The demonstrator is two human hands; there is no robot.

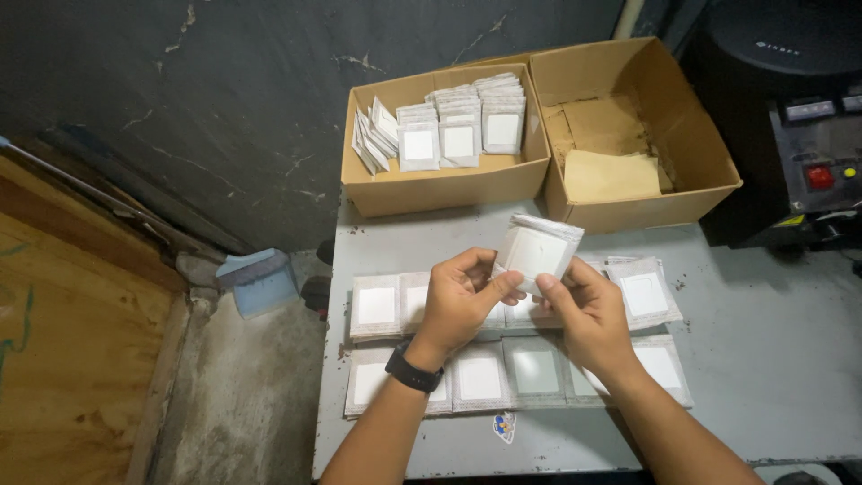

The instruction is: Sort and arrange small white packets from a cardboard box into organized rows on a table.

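Nearest to the camera are the two bare forearms of the person, which come up from the lower edge, the left one with a black wristband (414, 371). The left hand (460, 303) and the right hand (585, 314) meet above the grey table (772, 359), and both are closed on one small grey packet (538, 252) with a white square in its middle. The fingers of each hand pinch the lower edge of the packet, the left hand at its left corner and the right hand at its right corner, so the packet stands almost upright in the air, a little tilted, above the table and in front of the boxes. Under the hands, two rows of the same flat packets (480, 378) lie side by side on the table, touching each other; some are partly hidden by the hands. A small sticker (505, 426) is near the front edge of the table. At the far side of the table stands a cardboard box (446, 187) with many such packets upright in rows, and just beside it, on the right, a larger cardboard box (646, 207) with brown paper inside. At the right edge is a dark machine (822, 171) with a red switch. On the floor to the left lies a light blue container (259, 280).
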